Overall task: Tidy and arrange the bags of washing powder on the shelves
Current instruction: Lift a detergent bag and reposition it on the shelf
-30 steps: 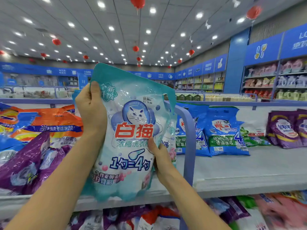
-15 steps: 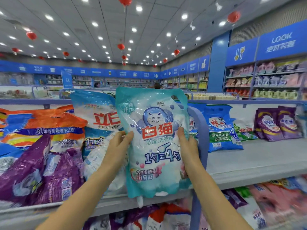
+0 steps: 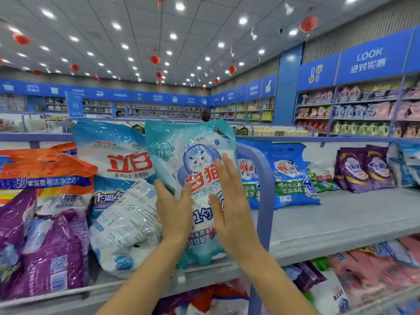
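The teal cat-printed bag [image 3: 193,169] stands upright on the upper shelf [image 3: 341,219]. Its base is at the front lip and its long axis runs twelve to six o'clock. Both hands lie flat against its printed face, fingers straight and gripping nothing. The left hand [image 3: 175,212] covers the lower left quarter and the right hand [image 3: 231,208] the middle right, fingertips pointing to twelve o'clock. The bag therefore lies directly at twelve o'clock from both hands, neither noticeably nearer. On that basis, any further squaring-up would be a push straight ahead or a nudge toward three or nine o'clock. At three o'clock of the bag the curved divider rail [image 3: 266,178] stands just beside its edge; contact cannot be confirmed. At ten o'clock a white-and-blue bag [image 3: 113,160] stands behind it, and at eight o'clock a pale bag [image 3: 127,223] lies tilted, close against it. Blue bags [image 3: 293,176] sit beyond the rail at three o'clock. Three things are hidden: the teal bag's lower edge behind the forearms, whatever supports its back, and whether the palms bear on it or only the fingers. The bags below [image 3: 368,264] are blurred and cut off by the frame.
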A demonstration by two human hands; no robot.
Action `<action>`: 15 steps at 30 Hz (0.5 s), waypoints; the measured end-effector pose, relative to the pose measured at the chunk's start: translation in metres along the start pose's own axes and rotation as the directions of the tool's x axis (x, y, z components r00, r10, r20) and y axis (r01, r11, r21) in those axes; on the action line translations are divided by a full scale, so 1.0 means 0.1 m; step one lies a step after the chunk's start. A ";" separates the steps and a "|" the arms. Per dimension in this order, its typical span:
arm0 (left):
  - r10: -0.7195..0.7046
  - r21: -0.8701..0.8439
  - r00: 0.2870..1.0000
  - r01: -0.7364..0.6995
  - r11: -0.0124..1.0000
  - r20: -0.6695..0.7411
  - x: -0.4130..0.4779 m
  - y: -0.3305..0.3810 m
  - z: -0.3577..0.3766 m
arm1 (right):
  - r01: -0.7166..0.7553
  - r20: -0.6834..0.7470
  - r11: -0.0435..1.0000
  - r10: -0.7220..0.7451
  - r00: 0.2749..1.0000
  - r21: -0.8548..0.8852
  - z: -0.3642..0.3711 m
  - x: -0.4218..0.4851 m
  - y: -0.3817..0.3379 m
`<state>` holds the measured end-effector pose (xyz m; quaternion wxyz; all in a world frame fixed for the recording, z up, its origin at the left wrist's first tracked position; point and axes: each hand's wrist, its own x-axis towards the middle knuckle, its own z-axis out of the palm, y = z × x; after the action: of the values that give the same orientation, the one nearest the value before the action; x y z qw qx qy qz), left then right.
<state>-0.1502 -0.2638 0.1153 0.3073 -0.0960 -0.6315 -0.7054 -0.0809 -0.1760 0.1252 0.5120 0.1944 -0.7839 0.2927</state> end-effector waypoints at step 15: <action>0.008 0.195 0.992 -0.032 0.980 0.124 0.03 -0.05 0.12 | -0.619 0.295 0.774 0.627 0.721 -0.135 -0.49 0.59 1.15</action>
<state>-0.1590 -0.2530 0.1149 0.2828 -0.1148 -0.7147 -0.6293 -0.1402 -0.0571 0.1643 0.2507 -0.0419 -0.8801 0.4009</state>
